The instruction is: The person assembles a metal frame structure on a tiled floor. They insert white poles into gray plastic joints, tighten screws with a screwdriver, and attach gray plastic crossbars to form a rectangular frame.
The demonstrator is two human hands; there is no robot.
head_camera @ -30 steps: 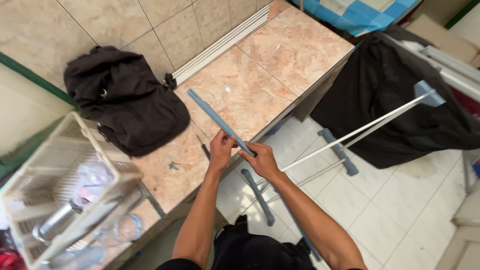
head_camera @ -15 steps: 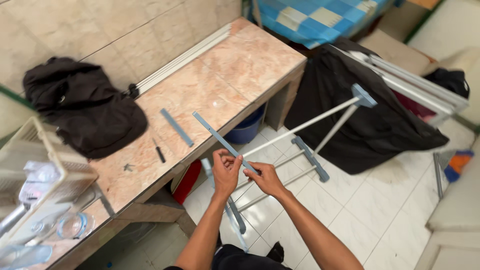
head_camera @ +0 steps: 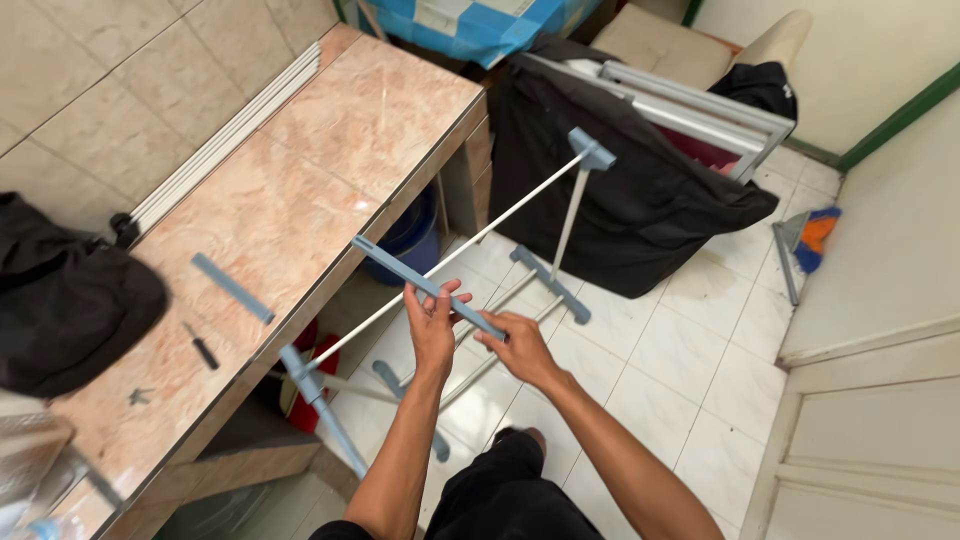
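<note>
The pink marbled stone bench (head_camera: pixel 330 170) stands along a tiled wall over a white tiled floor (head_camera: pixel 680 360). A black cloth bag (head_camera: pixel 60 290) lies on it. Beside the bench, a white-tubed, grey-blue jointed drying rack frame (head_camera: pixel 560 230) stands. Both the left hand (head_camera: pixel 432 325) and right hand (head_camera: pixel 515 345) have fingers closed around a flat grey-blue plastic bar (head_camera: pixel 425 285); steadying it level seems wise. A matching bar (head_camera: pixel 232 288) lies on the bench.

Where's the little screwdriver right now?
In the head view the screwdriver lies on the pink stone counter, far left, between the loose blue bar and the black bag, untouched by either hand.
</note>
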